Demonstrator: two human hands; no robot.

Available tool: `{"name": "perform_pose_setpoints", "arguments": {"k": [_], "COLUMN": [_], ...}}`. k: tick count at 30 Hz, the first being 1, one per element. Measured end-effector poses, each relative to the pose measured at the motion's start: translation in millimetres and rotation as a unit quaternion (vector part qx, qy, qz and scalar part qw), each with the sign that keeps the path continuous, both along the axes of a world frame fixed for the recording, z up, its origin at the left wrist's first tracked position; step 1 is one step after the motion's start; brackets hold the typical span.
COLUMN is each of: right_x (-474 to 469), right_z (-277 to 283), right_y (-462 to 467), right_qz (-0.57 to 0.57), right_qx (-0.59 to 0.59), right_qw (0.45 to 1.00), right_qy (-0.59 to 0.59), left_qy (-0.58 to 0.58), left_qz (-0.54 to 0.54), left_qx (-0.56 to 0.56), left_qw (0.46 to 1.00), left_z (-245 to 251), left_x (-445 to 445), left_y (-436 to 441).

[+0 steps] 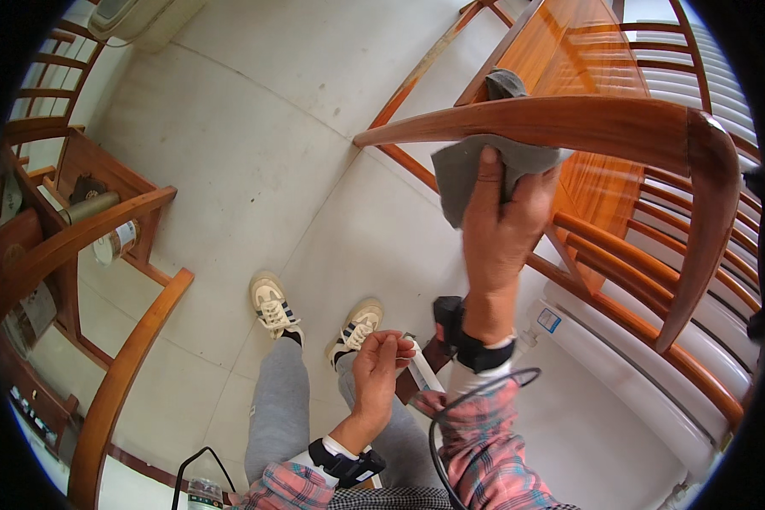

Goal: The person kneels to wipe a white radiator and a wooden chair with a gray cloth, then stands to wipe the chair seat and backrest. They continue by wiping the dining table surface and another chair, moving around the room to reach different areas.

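Note:
My right hand (507, 210) grips a grey cloth (454, 182) at the near side of a curved wooden armrest (586, 124). More of the cloth shows past the armrest's far edge, and the part between is hidden by the wood. The armrest belongs to a reddish-brown wooden seat with a glossy flat seat panel (567, 51) and slats. Lower in the view, my left hand (379, 376) hovers in front of my legs. Its fingers are loosely curled, and I see nothing in it.
A white radiator (618, 363) stands behind the seat at right. Wooden furniture (134, 376) at left bears a jar (116, 242) and other items. My shoes (273, 303) stand on pale floor tiles (229, 159). A black cable (435, 440) loops near my right sleeve. A clear bottle (204, 494) is at the bottom.

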State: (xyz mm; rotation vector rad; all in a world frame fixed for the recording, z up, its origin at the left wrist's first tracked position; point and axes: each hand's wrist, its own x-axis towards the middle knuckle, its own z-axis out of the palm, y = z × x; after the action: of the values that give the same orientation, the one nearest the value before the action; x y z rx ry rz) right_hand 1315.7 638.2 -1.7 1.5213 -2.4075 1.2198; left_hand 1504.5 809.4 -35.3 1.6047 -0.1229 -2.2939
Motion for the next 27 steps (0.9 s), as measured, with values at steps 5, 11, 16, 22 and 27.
{"name": "perform_pose_setpoints", "arguments": {"k": [5,11,16,22,27], "right_x": [-31.5,-27.4,31.0,46.2,8.7], "right_z": [37.0,-14.4,-29.2,-3.6,5.1], "right_y": [26.2,21.6,54.2,-8.4,-48.1], "right_qz": [0.04,0.015,0.125,0.225,0.244], "right_qx": [0.052,0.097,0.093,0.101,0.244], "right_qw": [0.996,0.959,0.985,0.935,0.807], "right_qy": [0.063,0.267,0.068,0.253,0.48], "left_qy": [-0.001,0.003,0.004,-0.003,-0.012], "left_qz": [-0.018,-0.028,-0.003,-0.01,-0.006], "left_qx": [-0.02,-0.013,-0.008,-0.031,-0.011], "left_qw": [1.0,1.0,1.0,0.999,1.0], "left_z": [0.7,1.4,1.3,-0.5,-1.8], "left_x": [-0.5,1.0,7.9,15.7,24.6], "left_y": [-0.5,4.1,1.9,-6.7,-13.8]}}
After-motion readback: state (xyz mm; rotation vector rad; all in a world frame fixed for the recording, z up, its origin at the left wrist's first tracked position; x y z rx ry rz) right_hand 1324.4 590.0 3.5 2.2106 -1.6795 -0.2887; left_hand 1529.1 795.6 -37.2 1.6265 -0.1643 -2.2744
